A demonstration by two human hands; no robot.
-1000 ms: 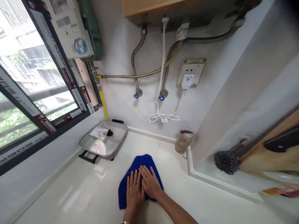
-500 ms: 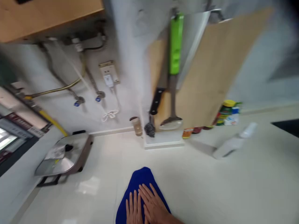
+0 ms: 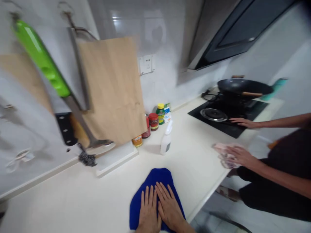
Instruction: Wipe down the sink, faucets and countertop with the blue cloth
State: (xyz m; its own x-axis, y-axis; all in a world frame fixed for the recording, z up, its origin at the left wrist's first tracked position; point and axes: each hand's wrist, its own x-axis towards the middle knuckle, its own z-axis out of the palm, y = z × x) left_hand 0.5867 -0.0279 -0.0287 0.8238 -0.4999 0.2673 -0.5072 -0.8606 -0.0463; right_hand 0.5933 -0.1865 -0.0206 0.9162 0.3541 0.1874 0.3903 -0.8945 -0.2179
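Note:
A dark blue cloth [image 3: 137, 207] lies spread on the white counter [image 3: 80, 200]. My left hand [image 3: 148, 208] rests flat on it, fingers stretched forward. Beside it, my right hand [image 3: 170, 207] is also flat on the cloth, its fingers slightly apart and angled to the left. The two hands touch or nearly touch at the thumbs. A white bottle [image 3: 166, 142] stands on the counter beyond the cloth.
At the right another person's hand [image 3: 239, 157] holds a pink cloth [image 3: 224, 152] on the counter; the other hand touches the black cooktop [image 3: 232, 124], which bears a wok [image 3: 243, 85]. Jars [image 3: 154, 122] line the wall. A ladle [image 3: 80, 113] and boards hang at the left.
The view has swung to the right, bringing the cooktop, wok and another person into sight. The pan and pipes on the left are out of view. Both my hands are still flat on the blue cloth.

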